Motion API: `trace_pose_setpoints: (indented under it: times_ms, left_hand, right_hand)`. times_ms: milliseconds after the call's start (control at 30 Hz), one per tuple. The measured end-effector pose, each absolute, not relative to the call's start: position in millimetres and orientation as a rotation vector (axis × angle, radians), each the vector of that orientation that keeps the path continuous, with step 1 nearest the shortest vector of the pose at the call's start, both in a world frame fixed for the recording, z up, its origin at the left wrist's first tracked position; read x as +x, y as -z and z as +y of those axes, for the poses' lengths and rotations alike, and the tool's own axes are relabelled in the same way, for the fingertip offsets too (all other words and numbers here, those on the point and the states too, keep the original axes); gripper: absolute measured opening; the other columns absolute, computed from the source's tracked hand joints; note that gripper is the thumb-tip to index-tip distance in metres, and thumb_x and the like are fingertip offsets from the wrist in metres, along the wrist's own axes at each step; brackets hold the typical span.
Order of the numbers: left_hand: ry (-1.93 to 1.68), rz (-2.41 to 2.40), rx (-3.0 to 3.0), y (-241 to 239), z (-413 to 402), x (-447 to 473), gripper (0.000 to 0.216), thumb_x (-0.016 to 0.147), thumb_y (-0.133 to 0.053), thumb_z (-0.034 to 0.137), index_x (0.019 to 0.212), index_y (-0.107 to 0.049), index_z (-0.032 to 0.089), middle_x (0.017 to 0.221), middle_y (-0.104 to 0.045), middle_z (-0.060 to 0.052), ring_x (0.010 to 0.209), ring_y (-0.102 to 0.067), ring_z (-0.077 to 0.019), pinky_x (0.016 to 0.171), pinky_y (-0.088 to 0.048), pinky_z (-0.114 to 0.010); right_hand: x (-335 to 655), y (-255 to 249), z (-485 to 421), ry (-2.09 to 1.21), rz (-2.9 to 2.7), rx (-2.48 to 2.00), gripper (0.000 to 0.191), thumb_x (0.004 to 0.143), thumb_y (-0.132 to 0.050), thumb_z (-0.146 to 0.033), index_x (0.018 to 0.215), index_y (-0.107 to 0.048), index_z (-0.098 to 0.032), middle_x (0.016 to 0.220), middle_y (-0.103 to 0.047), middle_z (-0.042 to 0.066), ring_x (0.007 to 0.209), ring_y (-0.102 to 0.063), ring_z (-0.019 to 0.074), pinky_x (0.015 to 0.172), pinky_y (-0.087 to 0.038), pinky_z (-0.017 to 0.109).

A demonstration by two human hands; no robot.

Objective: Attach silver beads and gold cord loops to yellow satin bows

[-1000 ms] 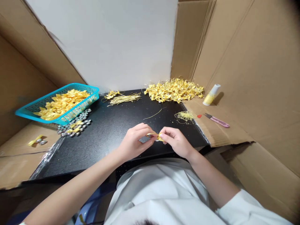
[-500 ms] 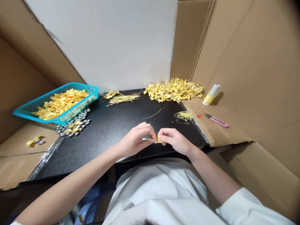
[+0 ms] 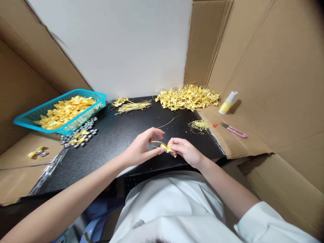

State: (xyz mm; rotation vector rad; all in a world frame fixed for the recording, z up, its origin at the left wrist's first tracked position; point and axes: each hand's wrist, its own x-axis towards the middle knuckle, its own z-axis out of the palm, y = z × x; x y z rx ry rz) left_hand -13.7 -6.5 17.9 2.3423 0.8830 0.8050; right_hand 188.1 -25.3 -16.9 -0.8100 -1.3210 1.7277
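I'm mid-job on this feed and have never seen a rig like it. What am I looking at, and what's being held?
There is no machine here: these are a person's two bare hands, seen by a camera worn on the head, looking forward and down.

The right hand pinches a small yellow ribbon piece with a gold wire loop. The left hand is spread beside it, thumb close; whether it touches, I can't tell.

On the dark tabletop lie silvery beads, gold wires, a yellow ribbon pile and tangled thread. A teal basket of ribbon pieces is at left; a spool and pink-handled snips are at right.
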Motion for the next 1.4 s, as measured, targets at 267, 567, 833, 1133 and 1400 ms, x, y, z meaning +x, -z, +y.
trace_pose_setpoints:
  times_ms: [267,567,833,1133,1400]
  left_hand:
    - [-0.832,0.909,1.851,-1.6,-23.6,-11.9,0.022,0.083,-0.067,0.033,0.095,-0.068,0.014,0.085,-0.07,-0.006,0.075,-0.063,-0.0136,0.07,-0.051,-0.026]
    - [-1.067,0.938,2.24,-8.5,-29.5,-5.9,0.014,0.084,-0.068,0.029,0.088,-0.072,0.016,0.075,-0.067,-0.004,0.065,-0.056,-0.0105,0.062,-0.046,-0.022]
    - [-0.997,1.014,2.2,-8.2,-26.6,-8.6,0.012,0.085,-0.067,0.027,0.082,-0.072,0.017,0.078,-0.069,-0.004,0.071,-0.061,-0.012,0.064,-0.046,-0.022]
    - [-0.987,1.067,2.385,-9.5,-29.3,-3.7,0.01,0.084,-0.066,0.022,0.078,-0.071,0.017,0.075,-0.068,-0.003,0.069,-0.062,-0.0123,0.065,-0.047,-0.022]
    - [-0.853,0.882,2.683,-9.4,-26.2,-7.2,0.014,0.09,-0.058,0.019,0.079,-0.067,0.019,0.081,-0.07,-0.001,0.073,-0.065,-0.0107,0.067,-0.042,-0.023]
  right_hand:
    - [192.4,24.4,-28.8,-1.287,-1.662,-0.815,0.028,0.093,-0.052,-0.041,0.079,-0.057,-0.017,0.067,-0.048,-0.003,0.061,-0.04,0.0094,0.059,-0.032,0.023]
    - [192.5,18.4,-36.3,-0.786,-1.868,-0.842,0.022,0.096,-0.047,-0.027,0.081,-0.06,-0.019,0.078,-0.06,0.003,0.072,-0.054,0.0142,0.069,-0.041,0.027]
    - [194.2,22.7,-37.3,-0.324,-2.051,-0.898,0.021,0.096,-0.045,-0.022,0.082,-0.061,-0.019,0.077,-0.064,0.004,0.073,-0.054,0.0154,0.073,-0.035,0.032]
    - [193.3,21.5,-37.6,-0.409,-1.996,-0.944,0.019,0.093,-0.05,-0.024,0.078,-0.06,-0.019,0.075,-0.065,0.003,0.072,-0.055,0.0152,0.074,-0.037,0.032]
    - [190.5,20.4,-31.8,-0.945,-1.795,-0.959,0.024,0.092,-0.052,-0.028,0.071,-0.057,-0.017,0.068,-0.057,0.0,0.066,-0.051,0.012,0.063,-0.038,0.024]
